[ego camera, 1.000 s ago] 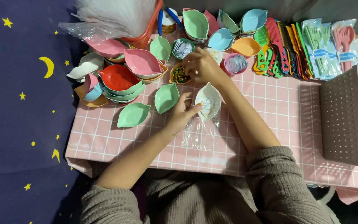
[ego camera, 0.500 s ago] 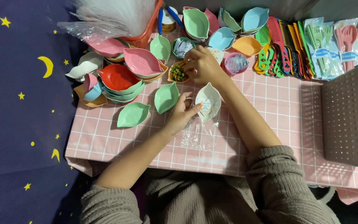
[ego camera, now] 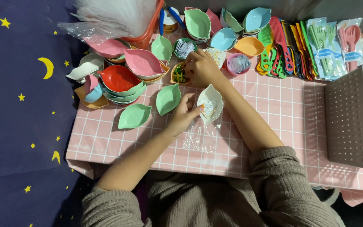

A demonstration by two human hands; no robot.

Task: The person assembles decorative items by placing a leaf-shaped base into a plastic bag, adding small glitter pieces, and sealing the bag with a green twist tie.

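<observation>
Your left hand point(ego camera: 185, 114) pinches the edge of a white leaf-shaped dish point(ego camera: 210, 104), glossy with a pointed tip, resting on a clear plastic bag point(ego camera: 200, 135) on the pink checked table point(ego camera: 274, 109). Your right hand point(ego camera: 201, 68) curls closed over a small orange dish point(ego camera: 178, 74) (contents hard to make out).

Two hands point(ego camera: 190, 113), one grey basket point(ego camera: 351, 122).

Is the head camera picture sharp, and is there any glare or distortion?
Head view: mostly sharp and evenly lit; the clear plastic bag under the white leaf dish shows glare; the grey basket at the right edge looks stretched.
</observation>
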